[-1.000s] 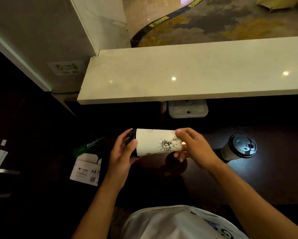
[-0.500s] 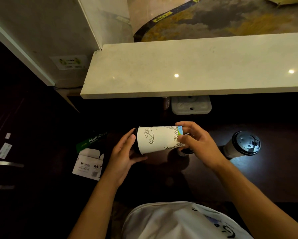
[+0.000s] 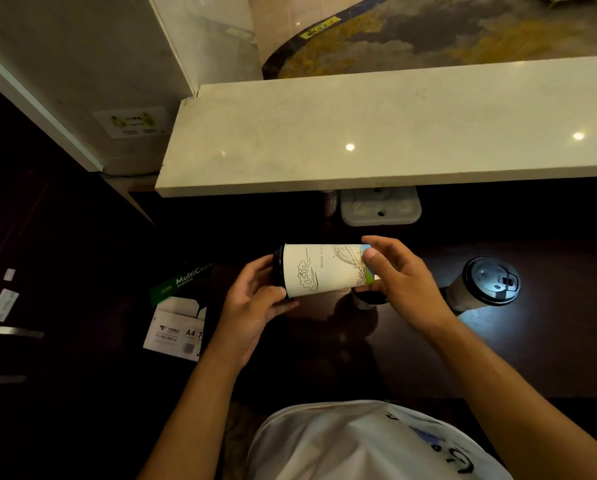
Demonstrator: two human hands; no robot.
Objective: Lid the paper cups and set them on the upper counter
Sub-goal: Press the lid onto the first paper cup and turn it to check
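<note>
A white paper cup (image 3: pixel 324 270) with line drawings lies sideways in the air between my hands, above the dark lower counter. A black lid (image 3: pixel 278 268) caps its left end. My left hand (image 3: pixel 255 303) cups the lid end, fingers pressed on the lid's rim. My right hand (image 3: pixel 399 282) grips the cup's base end. A second cup with a black lid (image 3: pixel 485 285) stands upright on the lower counter to the right. Another small cup (image 3: pixel 368 299) shows partly under my right hand. The pale stone upper counter (image 3: pixel 376 133) runs across the view above the hands.
A white lidded box (image 3: pixel 380 207) sits under the upper counter's front edge. A green and white A4 paper package (image 3: pixel 179 313) lies to the left, lower down. A pillar (image 3: pixel 93 81) stands at the upper counter's left end.
The cup has turned about its long axis between my hands, so a cloud drawing and text now face up. Both hands have kept their hold at roughly the same spot.
</note>
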